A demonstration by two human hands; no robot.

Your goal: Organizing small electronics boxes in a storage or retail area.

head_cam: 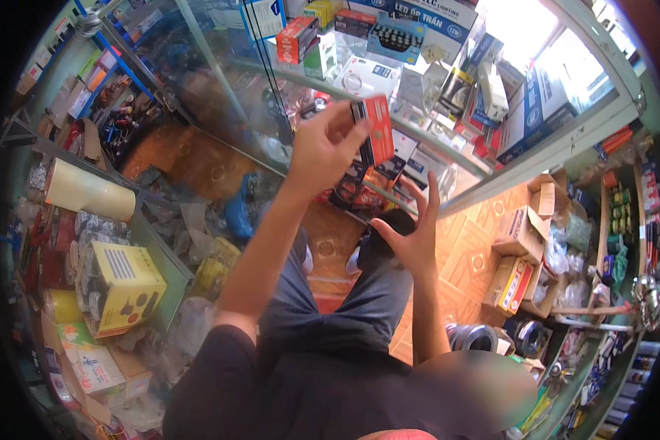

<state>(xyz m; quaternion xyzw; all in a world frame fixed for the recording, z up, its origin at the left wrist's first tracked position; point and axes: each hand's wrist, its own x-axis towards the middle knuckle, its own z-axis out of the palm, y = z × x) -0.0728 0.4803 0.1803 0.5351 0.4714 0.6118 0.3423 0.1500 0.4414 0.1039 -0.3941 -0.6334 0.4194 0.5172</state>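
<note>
A small red and black cardboard box (pixel 380 130) is pinched between the thumb and fingers of my left hand (pixel 330 146), held up in front of the glass display cabinet (pixel 291 82). My right hand (pixel 412 234) is raised lower down and to the right, its thumb and fingers spread apart with nothing between them. Behind both hands, the cabinet's shelves carry several packaged goods, among them a red and white carton (pixel 298 39) and a blue tray box of small dark items (pixel 395 38). Part of the cabinet's lower shelf is hidden by my hands.
On the left, a shelf holds a yellow carton (pixel 129 289), a roll of pale film (pixel 91 190) and plastic bags. Open cardboard boxes (pixel 522 234) and coils of black cable (pixel 473 336) stand on the right by crowded shelving (pixel 619 209). The floor (pixel 459 264) is patterned brown.
</note>
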